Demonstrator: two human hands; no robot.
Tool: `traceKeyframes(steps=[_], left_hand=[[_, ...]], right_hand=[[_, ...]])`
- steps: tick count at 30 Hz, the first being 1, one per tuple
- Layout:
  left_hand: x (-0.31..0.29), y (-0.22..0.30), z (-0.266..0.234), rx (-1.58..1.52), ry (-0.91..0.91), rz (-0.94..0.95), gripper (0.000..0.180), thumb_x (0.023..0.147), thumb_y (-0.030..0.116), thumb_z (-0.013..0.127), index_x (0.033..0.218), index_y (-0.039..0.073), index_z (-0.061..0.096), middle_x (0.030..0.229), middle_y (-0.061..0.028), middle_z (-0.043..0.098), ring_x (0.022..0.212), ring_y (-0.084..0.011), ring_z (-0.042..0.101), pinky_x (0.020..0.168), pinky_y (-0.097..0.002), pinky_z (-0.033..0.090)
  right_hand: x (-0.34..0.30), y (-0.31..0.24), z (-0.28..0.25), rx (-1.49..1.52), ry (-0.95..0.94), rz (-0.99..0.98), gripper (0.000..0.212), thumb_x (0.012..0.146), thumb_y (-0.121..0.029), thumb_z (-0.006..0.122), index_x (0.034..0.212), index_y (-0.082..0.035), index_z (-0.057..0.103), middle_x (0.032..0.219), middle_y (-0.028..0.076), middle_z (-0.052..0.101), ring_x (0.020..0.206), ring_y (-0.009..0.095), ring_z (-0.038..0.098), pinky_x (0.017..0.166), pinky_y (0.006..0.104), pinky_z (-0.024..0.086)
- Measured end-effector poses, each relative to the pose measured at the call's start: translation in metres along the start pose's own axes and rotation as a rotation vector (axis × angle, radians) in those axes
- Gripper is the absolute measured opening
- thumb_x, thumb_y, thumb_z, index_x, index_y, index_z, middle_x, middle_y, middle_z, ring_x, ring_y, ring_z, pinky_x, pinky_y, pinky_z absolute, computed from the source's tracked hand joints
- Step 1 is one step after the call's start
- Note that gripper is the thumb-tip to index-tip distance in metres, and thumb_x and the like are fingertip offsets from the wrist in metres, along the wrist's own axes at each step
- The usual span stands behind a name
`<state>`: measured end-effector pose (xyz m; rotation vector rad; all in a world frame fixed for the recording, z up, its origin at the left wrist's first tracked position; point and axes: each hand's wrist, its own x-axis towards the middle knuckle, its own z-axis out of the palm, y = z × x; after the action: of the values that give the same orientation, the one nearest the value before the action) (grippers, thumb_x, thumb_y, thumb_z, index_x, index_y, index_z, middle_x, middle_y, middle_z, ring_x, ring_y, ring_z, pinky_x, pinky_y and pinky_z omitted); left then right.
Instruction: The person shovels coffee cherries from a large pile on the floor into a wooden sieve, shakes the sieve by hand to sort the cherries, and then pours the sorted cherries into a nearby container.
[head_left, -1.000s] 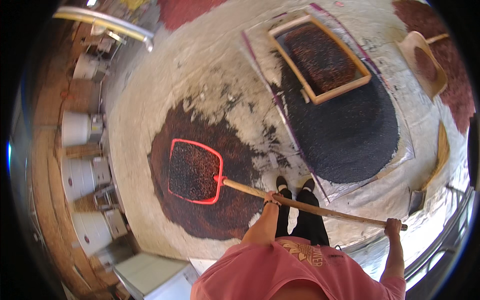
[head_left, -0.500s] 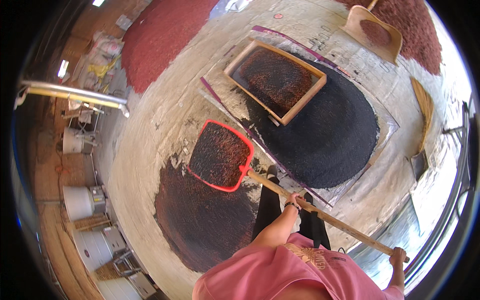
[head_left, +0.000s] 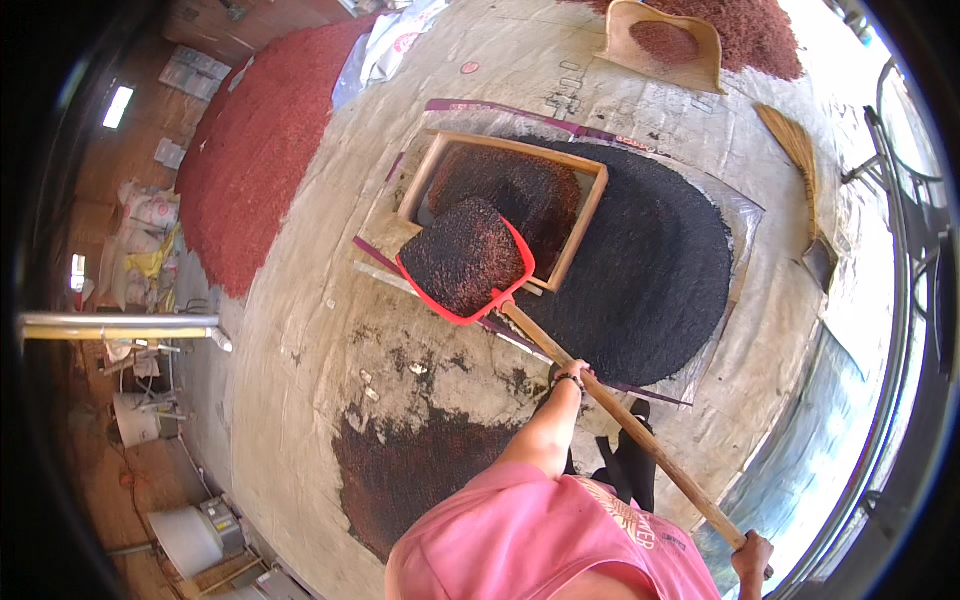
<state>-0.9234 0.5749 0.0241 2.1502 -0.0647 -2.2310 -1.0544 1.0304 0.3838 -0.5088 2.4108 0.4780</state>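
Both my hands grip the long wooden handle of a red shovel (head_left: 527, 262). My left hand (head_left: 572, 375), with a dark bead bracelet at the wrist, is closed partway along the handle. Near the handle's end my right hand (head_left: 752, 558) is wrapped around it. Dark and reddish-brown grains (head_left: 465, 255) heap the shovel's blade. The blade overlaps the near left corner of a wood-framed sieve (head_left: 572, 262), which carries similar grains. Whether blade and frame touch, I cannot tell. The sieve lies partly over a pile of fine black material (head_left: 660, 270) on a sheet.
A dark brown grain pile (head_left: 420, 470) lies near my left side. Reddish heaps stand at the far left (head_left: 250, 170) and far right (head_left: 755, 35), the latter beside a scoop basket (head_left: 620, 45). A straw broom (head_left: 795, 145) lies at right. A metal pole (head_left: 120, 325) juts in from the left.
The loaded shovel has moved up from beside the dark brown pile to the sieve's near left corner. Both hands still hold its handle. The view has shifted.
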Motion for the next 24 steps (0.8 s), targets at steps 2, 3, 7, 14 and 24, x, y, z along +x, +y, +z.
traceKeyframes(steps=[2, 3, 7, 14, 24], left_hand=[[0.009, 0.021, -0.003, 0.079, 0.045, -0.011, 0.013, 0.071, 0.008, 0.052, 0.081, 0.003, 0.046, 0.070, -0.0111, 0.053, 0.060, -0.0255, 0.054, 0.055, -0.0443, 0.047], [0.018, 0.032, -0.009, 0.155, 0.065, -0.006, 0.011, 0.071, 0.013, 0.052, 0.079, 0.006, 0.049, 0.069, -0.0090, 0.056, 0.061, -0.0249, 0.056, 0.054, -0.0461, 0.045], [0.087, 0.059, -0.033, 0.164, 0.147, -0.079, 0.013, 0.073, 0.008, 0.051, 0.083, 0.003, 0.047, 0.072, -0.0094, 0.055, 0.061, -0.0241, 0.056, 0.054, -0.0405, 0.047], [0.000, 0.085, 0.012, 0.622, 0.329, -0.006, 0.031, 0.068, 0.014, 0.063, 0.092, -0.001, 0.050, 0.081, -0.0111, 0.061, 0.058, -0.0155, 0.058, 0.056, -0.0292, 0.050], [-0.019, 0.077, 0.019, 0.738, 0.362, 0.157, 0.040, 0.063, 0.014, 0.064, 0.096, -0.004, 0.049, 0.087, -0.0137, 0.060, 0.070, -0.0200, 0.060, 0.064, -0.0309, 0.050]], right_hand=[[-0.016, -0.028, -0.010, 0.024, 0.035, 0.030, 0.010, 0.055, -0.004, 0.053, 0.065, -0.004, 0.053, 0.061, 0.018, 0.056, 0.064, 0.038, 0.054, 0.062, 0.0452, 0.038], [-0.020, -0.041, -0.016, 0.036, 0.051, 0.038, 0.010, 0.055, -0.004, 0.053, 0.065, -0.004, 0.053, 0.061, 0.018, 0.056, 0.064, 0.038, 0.054, 0.062, 0.0456, 0.037], [-0.029, -0.069, -0.029, 0.071, 0.019, 0.054, 0.009, 0.055, -0.004, 0.052, 0.064, -0.004, 0.053, 0.059, 0.019, 0.054, 0.063, 0.039, 0.053, 0.061, 0.0462, 0.037], [-0.020, -0.070, -0.029, 0.183, -0.024, 0.007, 0.008, 0.053, -0.006, 0.053, 0.061, -0.004, 0.056, 0.061, 0.019, 0.055, 0.063, 0.037, 0.054, 0.060, 0.0436, 0.043], [0.014, -0.025, 0.003, 0.291, -0.168, -0.072, 0.025, 0.045, -0.015, 0.066, 0.068, -0.007, 0.062, 0.066, 0.016, 0.058, 0.066, 0.034, 0.056, 0.062, 0.0396, 0.046]])
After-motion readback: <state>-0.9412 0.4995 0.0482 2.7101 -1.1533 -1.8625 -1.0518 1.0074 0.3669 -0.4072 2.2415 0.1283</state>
